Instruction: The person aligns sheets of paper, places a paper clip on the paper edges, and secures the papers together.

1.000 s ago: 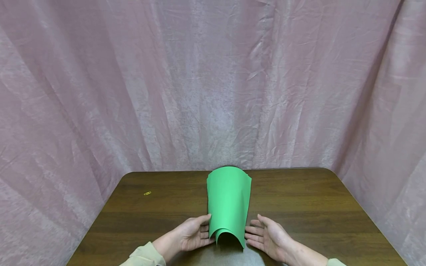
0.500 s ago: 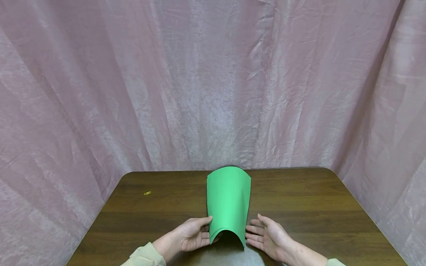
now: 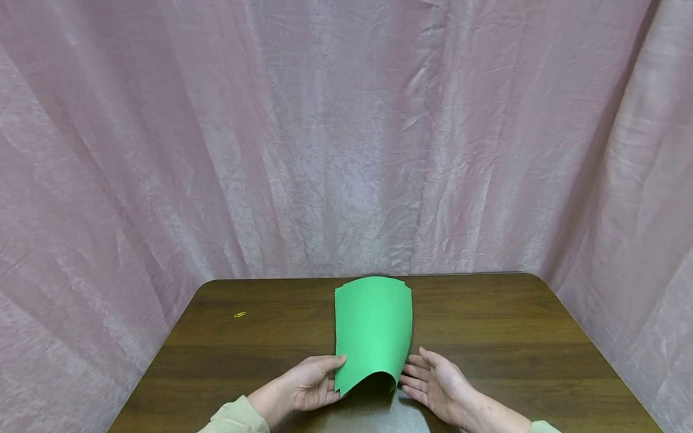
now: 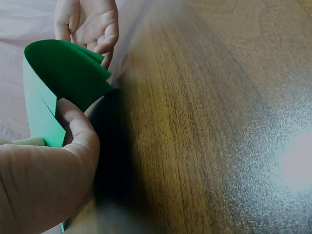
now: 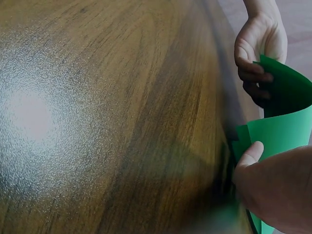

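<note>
Left grip [image 3: 315, 383] pinches green sheets [image 3: 373, 331] — right grip [image 3: 441, 388] alongside.

On the table [image 3: 487, 328], a likely paperclip [image 3: 240, 314] lies left of sheets [image 3: 373, 331].

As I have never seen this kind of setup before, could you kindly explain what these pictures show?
There is no machine, just a person's bare left hand and right hand. The wide picture comes from a camera worn on the head; the two closer ones come from cameras on the wrists. A yellow paper clip lies toward the left on the wooden table. Green paper, seemingly several sheets, arches upward between the hands. The left hand pinches its near left corner; the right is open beside the other edge, perhaps touching it.
</note>
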The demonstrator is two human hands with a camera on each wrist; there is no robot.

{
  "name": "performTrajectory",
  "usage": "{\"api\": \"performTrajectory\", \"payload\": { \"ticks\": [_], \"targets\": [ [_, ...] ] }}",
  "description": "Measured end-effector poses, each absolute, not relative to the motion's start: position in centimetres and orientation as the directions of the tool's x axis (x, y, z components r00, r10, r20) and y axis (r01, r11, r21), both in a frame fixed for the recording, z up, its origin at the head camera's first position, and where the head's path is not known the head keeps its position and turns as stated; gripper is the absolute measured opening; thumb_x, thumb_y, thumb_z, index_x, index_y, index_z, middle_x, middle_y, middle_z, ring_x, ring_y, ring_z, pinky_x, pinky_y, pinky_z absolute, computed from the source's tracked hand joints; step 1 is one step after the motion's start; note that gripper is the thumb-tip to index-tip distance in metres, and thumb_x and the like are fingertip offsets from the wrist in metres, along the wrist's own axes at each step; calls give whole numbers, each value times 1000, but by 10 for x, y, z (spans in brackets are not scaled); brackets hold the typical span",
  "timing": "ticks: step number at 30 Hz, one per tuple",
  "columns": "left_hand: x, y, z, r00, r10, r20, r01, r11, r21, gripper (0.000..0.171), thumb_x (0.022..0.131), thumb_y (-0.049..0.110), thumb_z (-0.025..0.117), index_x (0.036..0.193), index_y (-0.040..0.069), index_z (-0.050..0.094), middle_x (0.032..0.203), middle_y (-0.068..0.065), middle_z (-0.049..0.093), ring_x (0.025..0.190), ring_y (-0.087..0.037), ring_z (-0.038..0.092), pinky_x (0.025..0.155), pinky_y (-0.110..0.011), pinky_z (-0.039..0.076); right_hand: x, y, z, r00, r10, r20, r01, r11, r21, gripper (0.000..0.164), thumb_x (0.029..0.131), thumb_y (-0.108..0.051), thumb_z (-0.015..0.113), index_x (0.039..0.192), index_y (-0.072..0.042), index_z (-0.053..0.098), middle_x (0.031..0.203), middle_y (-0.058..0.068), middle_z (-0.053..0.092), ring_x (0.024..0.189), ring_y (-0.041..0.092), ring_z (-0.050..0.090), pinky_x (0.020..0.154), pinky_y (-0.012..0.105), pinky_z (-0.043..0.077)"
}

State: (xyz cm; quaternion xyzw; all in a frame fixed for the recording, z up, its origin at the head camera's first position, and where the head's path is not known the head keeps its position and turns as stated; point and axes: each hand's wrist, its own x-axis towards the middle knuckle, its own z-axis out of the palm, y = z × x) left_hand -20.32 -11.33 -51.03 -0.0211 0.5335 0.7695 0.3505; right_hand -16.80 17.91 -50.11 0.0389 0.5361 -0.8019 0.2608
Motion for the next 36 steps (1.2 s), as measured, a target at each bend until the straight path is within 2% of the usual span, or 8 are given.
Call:
{"api": "performTrajectory", "payload": {
  "ticks": [7,10,12,14,19,25,32,36],
  "targets": [
    [-203,-117,-510,-743,534,-404,-562,-170,809,16,110,20,49,117,8,56,106,-1,71,96,-11,67,82,-27,53,-173,178,-504,-859,-361,-364,461,-235,-856,79,112,-43,22,152,21,1,158,44,1,147,57,10,120,58,23],
    [-203,-119,-511,-740,536,-406,-561,-159,812,15,109,21,50,114,10,58,104,0,71,95,-10,67,81,-27,52,-174,179,-505,-867,-313,-389,473,-265,-841,71,112,-41,28,156,12,15,154,35,35,143,48,36,118,56,30],
    [-203,-119,-511,-742,530,-410,-561,-156,813,14,109,21,50,113,10,59,104,1,71,94,-10,67,80,-26,52,-175,180,-505,-870,-295,-396,478,-306,-823,62,111,-40,34,154,5,27,139,22,59,130,35,55,114,51,37],
    [-203,-119,-511,-746,522,-413,-560,-156,814,14,109,21,51,112,10,59,103,0,71,94,-10,67,80,-26,52,-175,180,-505,-875,-275,-399,478,-356,-803,50,110,-38,40,146,-3,41,117,5,72,111,21,67,107,45,45],
    [-202,-120,-513,-749,517,-415,-561,-160,812,13,108,20,51,111,9,58,101,0,70,92,-10,66,78,-25,52,-176,181,-505,-881,-284,-379,469,-409,-782,38,109,-36,45,136,-11,51,110,-2,74,106,14,68,105,41,45],
    [-202,-120,-514,-741,526,-416,-568,-162,807,13,109,20,50,111,10,58,101,1,70,91,-9,66,77,-24,52,-180,179,-504,-883,-278,-378,465,-413,-783,38,109,-36,44,135,-10,50,109,-2,75,103,14,69,100,37,45],
    [-200,-122,-515,-749,508,-425,-567,-160,808,11,108,19,52,109,10,57,98,0,71,88,-9,66,76,-23,52,-184,173,-507,-893,-86,-442,440,-383,-812,30,103,-33,56,116,-6,59,94,0,75,87,15,72,87,37,53],
    [-200,-124,-516,-746,512,-426,-567,-153,810,11,108,19,50,108,11,58,97,0,71,88,-9,66,76,-23,52,-184,174,-508,-888,-99,-449,455,-340,-823,22,103,-29,57,106,-8,62,89,0,75,83,14,72,79,32,56]
  ]
}}
